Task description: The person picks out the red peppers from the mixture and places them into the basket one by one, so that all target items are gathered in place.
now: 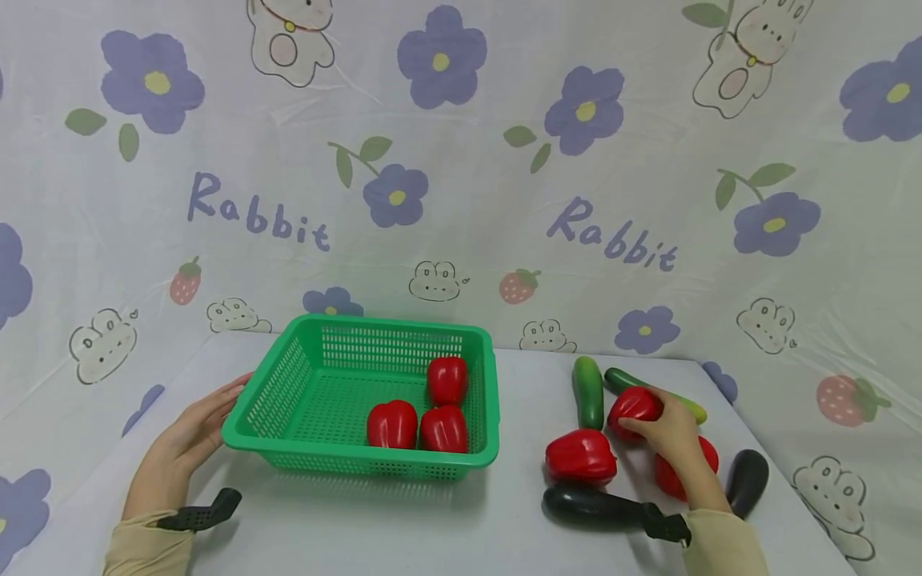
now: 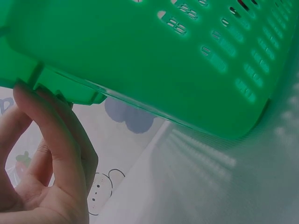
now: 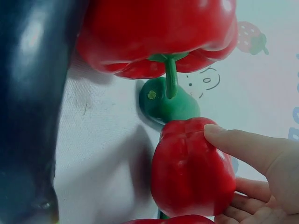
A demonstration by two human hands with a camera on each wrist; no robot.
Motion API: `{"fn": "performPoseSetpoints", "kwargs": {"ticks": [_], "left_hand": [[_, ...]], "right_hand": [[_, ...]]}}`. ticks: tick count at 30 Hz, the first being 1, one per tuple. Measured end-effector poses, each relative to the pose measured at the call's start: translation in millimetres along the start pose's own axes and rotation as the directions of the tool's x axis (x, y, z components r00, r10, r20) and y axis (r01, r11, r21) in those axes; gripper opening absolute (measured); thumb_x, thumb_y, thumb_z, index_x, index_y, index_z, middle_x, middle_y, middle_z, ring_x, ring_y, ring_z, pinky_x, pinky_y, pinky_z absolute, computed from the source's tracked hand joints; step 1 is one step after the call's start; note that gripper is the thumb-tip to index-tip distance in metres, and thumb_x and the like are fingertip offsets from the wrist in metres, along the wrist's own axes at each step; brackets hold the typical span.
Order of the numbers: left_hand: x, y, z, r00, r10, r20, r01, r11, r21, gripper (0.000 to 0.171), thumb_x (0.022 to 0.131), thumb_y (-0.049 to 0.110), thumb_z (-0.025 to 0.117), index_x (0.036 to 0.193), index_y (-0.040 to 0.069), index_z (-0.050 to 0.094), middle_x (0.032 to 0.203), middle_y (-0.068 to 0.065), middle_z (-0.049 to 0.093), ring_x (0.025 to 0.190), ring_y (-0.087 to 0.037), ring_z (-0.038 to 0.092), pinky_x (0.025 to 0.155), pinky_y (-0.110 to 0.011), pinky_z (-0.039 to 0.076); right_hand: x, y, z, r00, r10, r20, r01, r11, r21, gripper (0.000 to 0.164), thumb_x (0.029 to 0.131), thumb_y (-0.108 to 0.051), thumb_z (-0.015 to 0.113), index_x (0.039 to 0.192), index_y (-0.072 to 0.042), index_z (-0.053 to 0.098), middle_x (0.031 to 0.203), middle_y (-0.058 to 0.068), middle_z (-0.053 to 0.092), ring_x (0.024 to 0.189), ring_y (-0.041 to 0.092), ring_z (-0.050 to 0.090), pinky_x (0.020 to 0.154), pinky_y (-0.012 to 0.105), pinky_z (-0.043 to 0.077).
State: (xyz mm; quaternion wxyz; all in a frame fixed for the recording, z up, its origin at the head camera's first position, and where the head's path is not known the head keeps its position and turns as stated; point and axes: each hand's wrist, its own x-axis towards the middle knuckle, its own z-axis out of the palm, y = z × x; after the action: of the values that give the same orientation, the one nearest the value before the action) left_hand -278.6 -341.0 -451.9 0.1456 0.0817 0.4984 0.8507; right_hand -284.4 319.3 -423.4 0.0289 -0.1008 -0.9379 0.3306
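My left hand (image 1: pixel 190 436) is at the left end of a green plastic basket (image 1: pixel 360 456), its bent fingers (image 2: pixel 65 135) at the rim in the left wrist view. Inside the basket, three red bell peppers sit toward the right, one of them the front-left pepper (image 1: pixel 392 424). My right hand (image 1: pixel 670 428) holds a red bell pepper (image 3: pixel 191 168), thumb on one side and fingers beneath. Two more lie close by, a red pepper (image 1: pixel 580 458) to the left and another red pepper (image 1: pixel 702 468) partly behind the wrist.
A dark eggplant (image 1: pixel 591 506) lies in front of the peppers, and a second eggplant (image 1: pixel 749 480) lies at the right. Behind are a thick cucumber (image 1: pixel 588 392) and a thinner green one (image 1: pixel 623 380), partly covered by the right hand. A printed cloth (image 1: pixel 461 160) hangs behind the table.
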Motion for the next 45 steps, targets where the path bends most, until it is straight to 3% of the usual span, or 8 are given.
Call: {"fn": "performPoseSetpoints", "kwargs": {"ticks": [10,31,45], "left_hand": [[0.5,1.2,1.7,1.000,-0.011,-0.002,0.011,1.000,0.010,0.040,0.106,0.010,0.035,0.119,0.025,0.070,0.116,0.009,0.071,0.105,-0.006,0.069,0.086,-0.023,0.057],[2.4,-3.4,-5.8,1.000,0.002,0.007,-0.002,1.000,-0.004,0.042,0.107,0.009,0.032,0.121,0.024,0.069,0.118,0.008,0.071,0.106,-0.007,0.068,0.086,-0.024,0.058],[-1.4,-0.1,-1.6,0.997,0.028,0.076,-0.030,0.999,0.016,0.043,0.107,0.008,0.029,0.125,0.022,0.066,0.121,0.008,0.070,0.109,-0.008,0.067,0.087,-0.024,0.057]], "right_hand": [[-3,-7,-3,1.000,-0.004,-0.002,0.004,0.999,0.047,0.084,0.088,-0.023,0.070,0.151,0.003,0.022,0.147,0.034,0.033,0.132,0.052,0.033,0.101,0.066,0.043],[-1,-51,-4,0.995,-0.080,-0.055,0.087,0.986,0.139,0.086,0.086,-0.017,0.073,0.154,-0.002,0.021,0.149,0.030,0.034,0.135,0.049,0.034,0.100,0.060,0.047],[5,-83,4,0.979,-0.188,-0.084,0.201,0.962,0.185,0.082,0.087,-0.017,0.073,0.152,-0.001,0.025,0.150,0.028,0.036,0.136,0.045,0.035,0.102,0.058,0.046]]}}
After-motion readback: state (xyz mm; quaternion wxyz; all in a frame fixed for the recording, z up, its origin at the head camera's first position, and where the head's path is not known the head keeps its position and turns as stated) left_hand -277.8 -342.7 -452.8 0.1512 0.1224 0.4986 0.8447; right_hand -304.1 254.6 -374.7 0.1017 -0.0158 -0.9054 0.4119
